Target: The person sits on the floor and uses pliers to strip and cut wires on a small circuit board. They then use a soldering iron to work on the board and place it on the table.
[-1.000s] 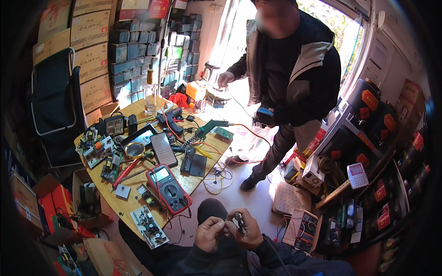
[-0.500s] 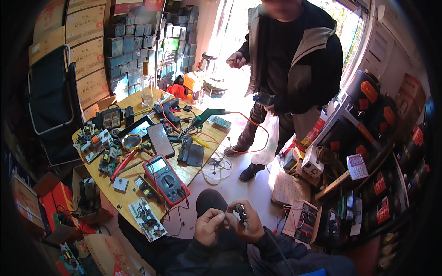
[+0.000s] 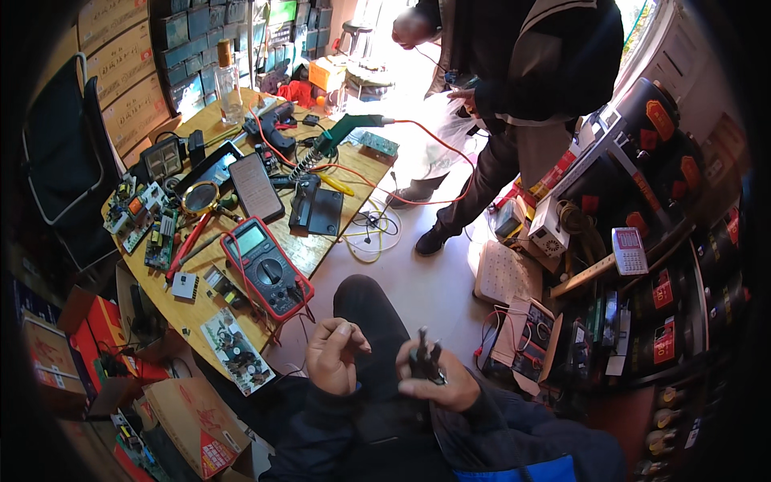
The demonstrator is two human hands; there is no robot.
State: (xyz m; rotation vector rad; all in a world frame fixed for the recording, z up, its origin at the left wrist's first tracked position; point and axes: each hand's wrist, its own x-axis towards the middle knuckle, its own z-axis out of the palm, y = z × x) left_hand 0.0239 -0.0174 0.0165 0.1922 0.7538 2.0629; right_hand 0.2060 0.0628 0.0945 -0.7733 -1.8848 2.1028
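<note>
Above my lap, my right hand point(image 3: 443, 384) is closed round a small dark pronged tool point(image 3: 427, 361); its exact kind does not show. My left hand point(image 3: 334, 353) is held up to the left of it, apart from it, with thumb and fingers curled together. Whatever may be between those fingertips is too small to make out. Nearest to the left hand on the table are a red-rimmed multimeter point(image 3: 269, 269) and a populated circuit board point(image 3: 235, 344) at the table's front edge.
The wooden table point(image 3: 325, 261) bears a green soldering iron point(image 3: 341, 131) on a coil stand, a magnifying glass point(image 3: 201, 198), a phone point(image 3: 257, 186) and a glass bottle point(image 3: 230, 95). Another person point(image 3: 514, 72) stands ahead. Cardboard boxes point(image 3: 193, 422) are at lower left, a calculator point(image 3: 629, 251) at right.
My hands have separated, the left moving left and the right slightly right with the dark tool. My view has shifted; the other person now leans forward.
</note>
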